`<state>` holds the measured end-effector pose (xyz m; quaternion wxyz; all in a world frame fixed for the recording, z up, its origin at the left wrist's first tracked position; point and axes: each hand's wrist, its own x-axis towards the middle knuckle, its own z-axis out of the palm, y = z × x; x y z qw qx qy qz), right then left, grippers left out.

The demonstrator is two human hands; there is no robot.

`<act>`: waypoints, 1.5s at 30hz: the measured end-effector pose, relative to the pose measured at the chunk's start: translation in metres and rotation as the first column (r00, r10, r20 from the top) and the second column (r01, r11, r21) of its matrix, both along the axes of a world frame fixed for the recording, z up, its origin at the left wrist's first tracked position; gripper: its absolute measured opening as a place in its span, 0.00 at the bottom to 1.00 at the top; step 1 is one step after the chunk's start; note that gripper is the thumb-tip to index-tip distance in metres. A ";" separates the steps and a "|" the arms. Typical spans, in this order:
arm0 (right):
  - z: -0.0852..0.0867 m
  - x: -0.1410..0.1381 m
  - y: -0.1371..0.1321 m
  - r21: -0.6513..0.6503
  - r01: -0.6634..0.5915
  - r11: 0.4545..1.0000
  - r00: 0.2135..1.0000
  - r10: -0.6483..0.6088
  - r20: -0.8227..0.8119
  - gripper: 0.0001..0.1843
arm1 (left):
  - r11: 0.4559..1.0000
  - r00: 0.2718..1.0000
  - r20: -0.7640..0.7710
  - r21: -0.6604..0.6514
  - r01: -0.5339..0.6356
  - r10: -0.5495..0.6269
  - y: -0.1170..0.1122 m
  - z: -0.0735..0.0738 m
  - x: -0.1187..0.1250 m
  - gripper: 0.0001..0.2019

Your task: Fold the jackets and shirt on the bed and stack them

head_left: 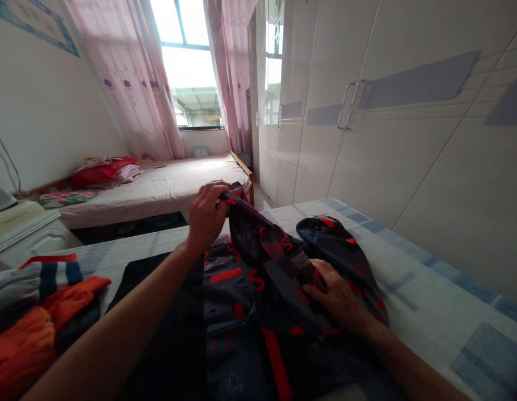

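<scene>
A dark navy-and-black garment [242, 356] with red letters and red stripes lies spread on the bed in front of me; its exact kind is hard to tell. My left hand [207, 214] pinches an edge of it and holds that part raised off the bed. Lower and to the right, my right hand [337, 295] has its thumb and fingers closed on the printed cloth. A rounded part of the same dark cloth lies beyond my right hand. The fingertips of both hands are partly hidden by fabric.
The bed [409, 267] has a blue-and-white checked sheet. Orange and striped clothes [45, 317] are heaped at left. Behind stands a second bed [179, 178] with folded red cloth [103, 174]. White wardrobes [392, 150] line the right; a white cabinet [37, 239] stands left.
</scene>
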<state>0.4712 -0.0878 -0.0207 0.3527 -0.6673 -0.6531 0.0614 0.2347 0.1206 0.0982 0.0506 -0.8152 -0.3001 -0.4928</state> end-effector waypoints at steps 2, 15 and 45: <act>0.004 0.000 -0.003 0.021 -0.077 0.997 0.997 0.076 0.024 0.15 | 0.950 0.998 -0.042 0.311 -0.026 0.041 -0.030 0.006 -0.053 0.09; 0.010 -0.036 -0.030 0.053 -0.268 0.962 0.872 0.219 0.438 0.06 | 0.950 0.760 -0.637 -0.143 -0.278 0.127 -0.146 -0.099 -0.219 0.26; 0.011 -0.047 -0.085 -0.051 -0.290 0.956 0.856 0.283 0.433 0.13 | 0.941 0.697 -0.707 -0.306 -0.148 -0.121 -0.191 -0.110 -0.230 0.26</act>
